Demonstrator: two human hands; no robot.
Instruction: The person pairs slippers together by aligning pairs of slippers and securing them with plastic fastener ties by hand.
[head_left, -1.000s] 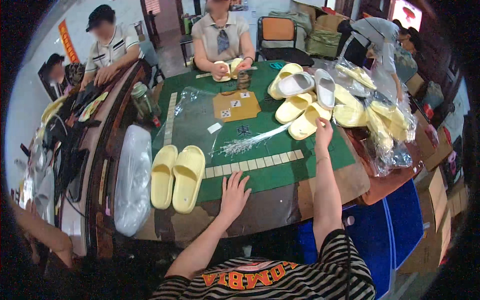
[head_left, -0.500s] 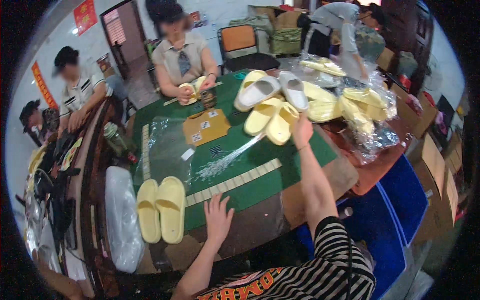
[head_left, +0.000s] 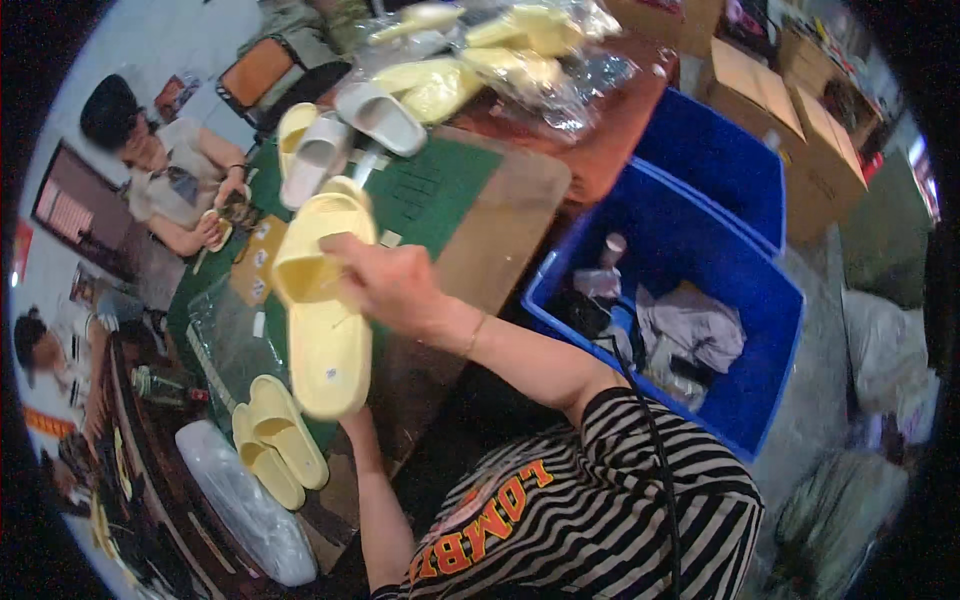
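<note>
My right hand (head_left: 385, 285) is closed on the upper straps of a pair of pale yellow slippers (head_left: 325, 350), lifted over the table. The front slipper hangs toe-up with its sole facing me, and the second shows mostly behind it. Of my left arm the forearm (head_left: 378, 490) reaches up below the slippers; its hand is hidden behind them. Another yellow pair (head_left: 280, 440) lies on the table to the left. Farther back sit a grey-white slipper (head_left: 315, 160), a second grey-white slipper (head_left: 380, 115) and a yellow slipper (head_left: 298, 135).
Yellow slippers in clear plastic (head_left: 530, 55) are heaped on the brown table. A blue bin (head_left: 660, 250) with cloths and small items stands at right, with cardboard boxes (head_left: 770, 110) beyond. A clear plastic bag (head_left: 235, 500) lies at left. Across the green table top sits a person (head_left: 180, 180).
My right hand has lifted the yellow slipper pair off the table and brought it left and nearer. The view has swung to the right, showing the blue bin.
</note>
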